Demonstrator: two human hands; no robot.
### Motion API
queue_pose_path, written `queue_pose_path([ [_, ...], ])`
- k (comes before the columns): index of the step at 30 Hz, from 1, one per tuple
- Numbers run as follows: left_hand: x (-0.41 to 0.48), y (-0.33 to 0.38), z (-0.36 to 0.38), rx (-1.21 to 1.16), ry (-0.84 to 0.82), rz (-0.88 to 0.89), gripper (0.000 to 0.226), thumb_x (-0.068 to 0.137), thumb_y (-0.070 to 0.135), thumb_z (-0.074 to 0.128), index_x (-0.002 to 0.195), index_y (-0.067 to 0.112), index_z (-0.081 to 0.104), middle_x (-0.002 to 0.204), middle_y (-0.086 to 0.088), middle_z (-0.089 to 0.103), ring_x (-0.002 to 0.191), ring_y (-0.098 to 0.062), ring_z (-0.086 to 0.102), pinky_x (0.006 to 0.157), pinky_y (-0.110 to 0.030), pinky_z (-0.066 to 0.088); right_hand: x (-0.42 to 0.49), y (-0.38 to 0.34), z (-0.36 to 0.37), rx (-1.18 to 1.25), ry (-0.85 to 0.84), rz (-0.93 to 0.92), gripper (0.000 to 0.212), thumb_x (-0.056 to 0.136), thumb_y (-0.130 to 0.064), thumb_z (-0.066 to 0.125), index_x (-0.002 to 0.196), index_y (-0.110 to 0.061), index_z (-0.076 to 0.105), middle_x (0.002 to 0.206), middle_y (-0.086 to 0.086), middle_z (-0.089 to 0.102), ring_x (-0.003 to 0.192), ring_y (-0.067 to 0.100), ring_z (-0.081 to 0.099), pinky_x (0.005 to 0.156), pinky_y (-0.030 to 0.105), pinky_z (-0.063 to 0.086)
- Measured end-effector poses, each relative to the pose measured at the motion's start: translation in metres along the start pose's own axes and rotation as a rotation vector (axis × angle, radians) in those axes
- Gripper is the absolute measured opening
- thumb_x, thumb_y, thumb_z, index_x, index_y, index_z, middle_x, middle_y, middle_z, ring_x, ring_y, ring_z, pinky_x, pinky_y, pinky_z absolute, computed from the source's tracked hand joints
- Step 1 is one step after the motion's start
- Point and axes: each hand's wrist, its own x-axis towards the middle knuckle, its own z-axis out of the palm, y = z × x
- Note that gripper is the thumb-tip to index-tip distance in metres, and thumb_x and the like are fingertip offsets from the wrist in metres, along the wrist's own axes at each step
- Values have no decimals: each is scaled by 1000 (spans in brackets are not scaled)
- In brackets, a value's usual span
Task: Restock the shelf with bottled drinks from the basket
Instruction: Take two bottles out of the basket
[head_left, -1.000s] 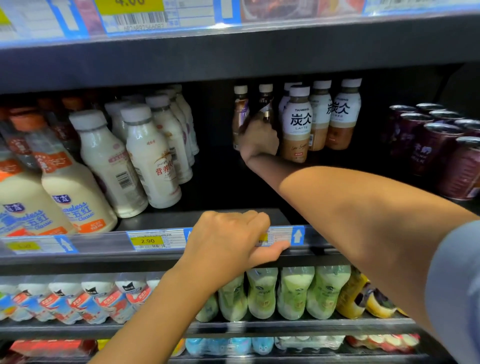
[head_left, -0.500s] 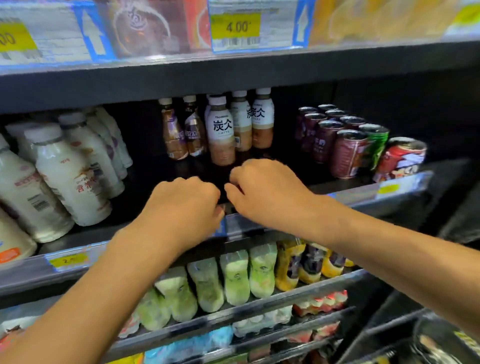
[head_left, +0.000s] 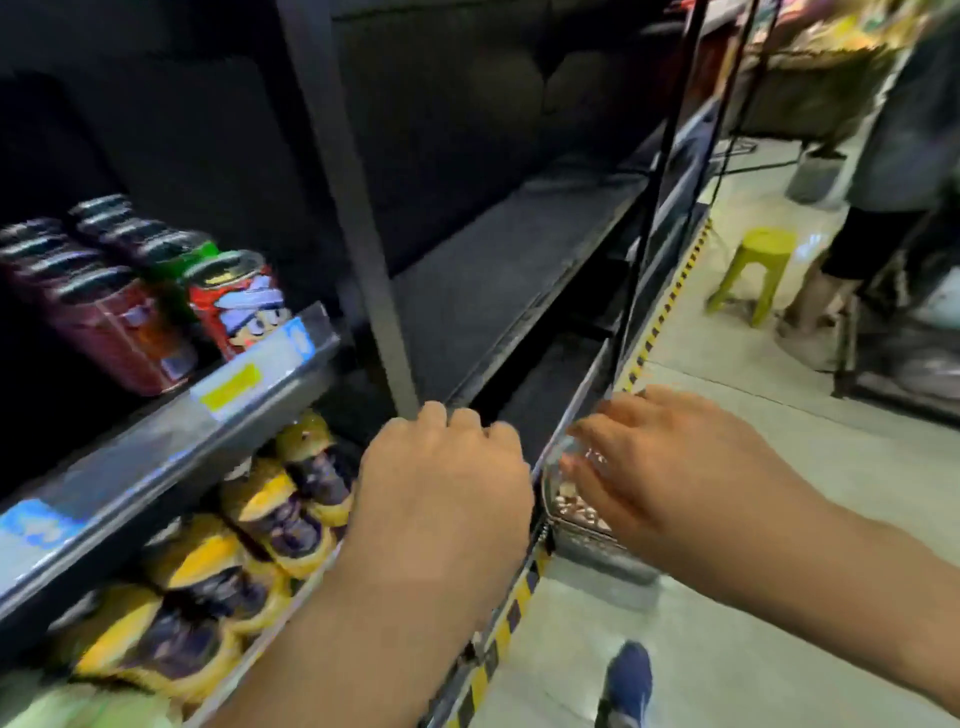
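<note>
The view is blurred. My left hand (head_left: 447, 499) hangs in front of the shelf's grey upright post (head_left: 353, 218) with its fingers curled and nothing in it. My right hand (head_left: 670, 467) reaches out with fingers spread over a wire basket (head_left: 597, 545) on the floor against the shelf base; it holds nothing. Bottle tops (head_left: 571, 506) show inside the basket, partly hidden by the hand. On the left shelf stand dark red cans (head_left: 104, 312) and a red cartoon can (head_left: 239, 306). Yellow and purple bottles (head_left: 275, 519) lie on the shelf below.
Right of the post are dark shelf boards (head_left: 519, 249). Yellow-black striped tape (head_left: 660, 322) runs along the shelf base. A yellow-green stool (head_left: 753, 270) and a standing person (head_left: 893, 156) are at the far right on the pale floor. My blue shoe (head_left: 626, 686) is below.
The view has swung right and down, away from the drink bottles. Both hands have left the shelf edge; the right hand has opened and reached toward the basket on the floor.
</note>
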Motion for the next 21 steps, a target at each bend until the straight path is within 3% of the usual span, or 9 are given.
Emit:
queue_pose_path([
  [1,26,20,17,-16,-19,61,21,74,27,75,68,14,59,65,-10,57,62,-31,58,51,-35,34,-3,31,12,-7,-29,72,50,95,-48,24,84,-21,65,80,2,64,73,31,60,65,43,52],
  [3,65,50,49,-8,-119,97,17,84,30,68,83,14,61,78,-10,61,75,-31,60,59,-36,29,-8,73,31,-19,-82,167,48,94,-49,27,80,-23,65,79,1,65,70,30,61,62,41,52],
  [6,141,98,89,-32,-231,112,26,78,35,75,86,11,67,82,-12,65,78,-32,62,61,-35,28,0,142,60,-42,-219,306,51,92,-52,23,87,-26,67,85,-2,67,76,26,64,66,37,50],
  [9,214,137,157,-2,-353,123,24,98,28,48,114,15,60,114,-10,63,106,-30,57,72,-34,30,21,208,99,-43,-303,387,49,87,-50,27,83,-23,68,78,1,68,70,28,65,59,37,51],
  [14,313,182,239,-15,-496,178,22,96,21,47,111,19,63,112,-4,67,103,-25,62,70,-31,31,82,294,167,46,-498,410,38,97,-45,42,124,-23,56,122,2,62,114,27,59,88,34,46],
  [21,400,218,398,-88,-818,204,28,95,21,45,117,17,63,122,-6,65,111,-26,62,85,-34,47,161,365,317,179,-632,533,39,92,-40,55,124,-19,58,121,7,64,110,28,62,89,36,49],
])
